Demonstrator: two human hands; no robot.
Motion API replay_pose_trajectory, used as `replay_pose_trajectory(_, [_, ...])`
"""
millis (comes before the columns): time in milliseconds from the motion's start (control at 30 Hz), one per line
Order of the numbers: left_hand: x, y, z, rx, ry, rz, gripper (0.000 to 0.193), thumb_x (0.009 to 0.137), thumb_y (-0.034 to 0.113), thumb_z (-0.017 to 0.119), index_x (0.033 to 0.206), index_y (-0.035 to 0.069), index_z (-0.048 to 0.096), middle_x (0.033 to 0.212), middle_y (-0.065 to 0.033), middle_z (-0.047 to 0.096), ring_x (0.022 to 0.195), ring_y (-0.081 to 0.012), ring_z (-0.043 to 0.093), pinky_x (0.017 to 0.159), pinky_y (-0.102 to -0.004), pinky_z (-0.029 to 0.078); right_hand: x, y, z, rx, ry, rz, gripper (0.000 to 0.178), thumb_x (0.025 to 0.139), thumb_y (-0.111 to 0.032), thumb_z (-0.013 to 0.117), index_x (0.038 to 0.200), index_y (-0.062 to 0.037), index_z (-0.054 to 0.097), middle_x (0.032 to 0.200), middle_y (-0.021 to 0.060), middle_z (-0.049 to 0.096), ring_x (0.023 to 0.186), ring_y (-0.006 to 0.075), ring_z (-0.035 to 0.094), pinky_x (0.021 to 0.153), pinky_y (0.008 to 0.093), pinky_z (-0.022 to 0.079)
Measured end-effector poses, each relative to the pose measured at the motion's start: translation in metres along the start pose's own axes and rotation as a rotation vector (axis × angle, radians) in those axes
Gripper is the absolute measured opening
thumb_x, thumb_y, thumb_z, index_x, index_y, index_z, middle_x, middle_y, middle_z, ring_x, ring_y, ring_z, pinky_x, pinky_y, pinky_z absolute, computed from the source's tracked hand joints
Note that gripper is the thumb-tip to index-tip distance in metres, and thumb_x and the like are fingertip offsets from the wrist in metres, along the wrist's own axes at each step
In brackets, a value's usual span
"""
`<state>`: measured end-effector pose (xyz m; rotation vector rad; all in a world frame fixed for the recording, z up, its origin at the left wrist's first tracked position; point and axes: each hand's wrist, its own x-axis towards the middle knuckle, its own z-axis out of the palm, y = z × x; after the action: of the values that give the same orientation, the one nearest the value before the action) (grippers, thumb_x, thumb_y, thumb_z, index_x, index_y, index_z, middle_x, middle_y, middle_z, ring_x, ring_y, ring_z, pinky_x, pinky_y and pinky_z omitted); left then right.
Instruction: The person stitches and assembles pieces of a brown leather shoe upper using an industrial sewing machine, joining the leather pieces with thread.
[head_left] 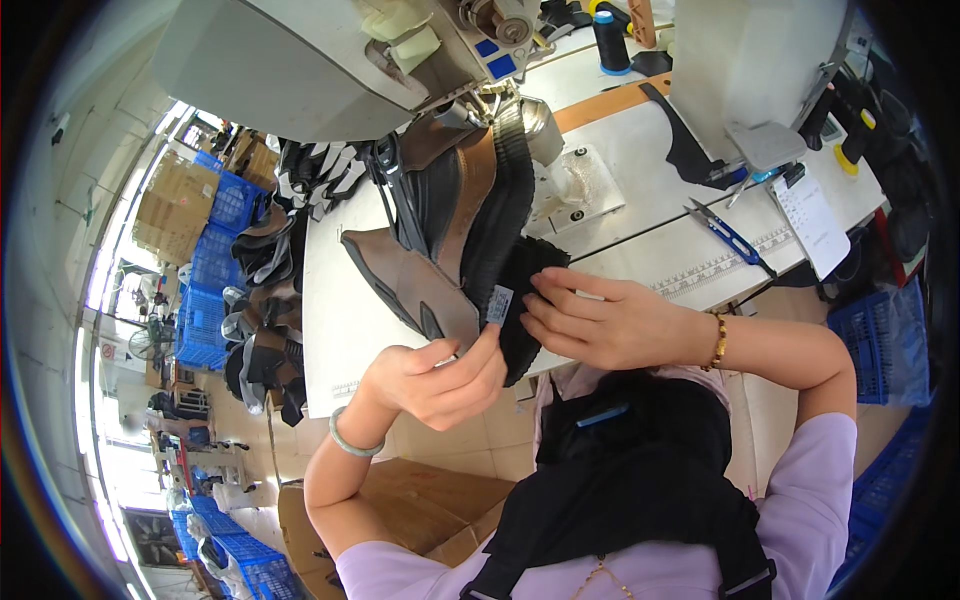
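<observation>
A brown and black shoe upper [465, 215] with black laces hangs at the sewing machine's head, its far end close under the needle area. My left hand [440, 385] is closed on its near edge, thumb and forefinger beside a small white printed label [499, 304]. My right hand [610, 320] has its fingers bent together over the upper's dark fuzzy lining [525, 335]; its thumb is hidden. The needle and the spot beneath it are largely covered by the upper.
Blue thread snips [730, 238] lie by a ruler strip [715, 268] on the white table [335, 300]. Right of them is a paper sheet [812, 220]. A black thread cone [611, 42] stands behind. More shoe uppers [270, 325] hang at the left edge; a cardboard box [430, 500] sits below.
</observation>
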<state>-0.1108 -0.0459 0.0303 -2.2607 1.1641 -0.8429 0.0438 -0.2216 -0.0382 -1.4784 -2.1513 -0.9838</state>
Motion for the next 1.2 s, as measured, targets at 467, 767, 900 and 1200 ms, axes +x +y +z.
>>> replay_pose_trajectory(467, [-0.053,0.075,0.011,-1.359,-0.172,-2.188,0.044,0.092,0.036,0.044,0.09,-0.005,0.059,0.077,-0.0114,0.062,0.068,-0.0191,0.062,0.061,-0.0284,0.05,0.009,-0.067,0.026,0.484,0.058,0.465,0.024,0.069,-0.011,0.056,0.088,0.0029,0.059,0.094,0.0122,0.055,0.094,0.025,0.05,0.086,0.0371,0.04])
replay_pose_trajectory(767, [-0.025,0.129,0.066,-1.895,1.225,-1.97,0.039,0.094,0.031,0.043,0.114,-0.003,0.045,0.112,-0.0117,0.053,0.108,-0.02,0.05,0.095,-0.0341,0.04,0.001,-0.081,0.057,0.896,0.299,0.803,0.014,0.075,-0.003,0.06,0.087,0.0037,0.059,0.09,0.0117,0.06,0.085,0.0286,0.055,0.07,0.0351,0.046])
replay_pose_trajectory(900, [-0.031,0.132,0.063,-1.883,1.129,-1.929,0.034,0.095,0.028,0.042,0.117,0.003,0.046,0.113,-0.0092,0.054,0.107,-0.0197,0.051,0.091,-0.035,0.043,-0.001,-0.082,0.06,0.935,0.336,0.73,0.012,0.075,-0.003,0.061,0.086,0.0025,0.059,0.092,0.0121,0.059,0.083,0.0289,0.056,0.069,0.0348,0.047])
replay_pose_trajectory(1200, [-0.009,0.116,0.07,-1.932,1.309,-1.954,0.041,0.088,0.026,0.056,0.117,-0.002,0.046,0.115,-0.0103,0.054,0.108,-0.0206,0.051,0.095,-0.0356,0.04,-0.007,-0.089,0.059,0.958,0.296,0.678,0.011,0.074,-0.003,0.06,0.083,0.0026,0.057,0.09,0.0144,0.057,0.084,0.0315,0.054,0.071,0.0361,0.046])
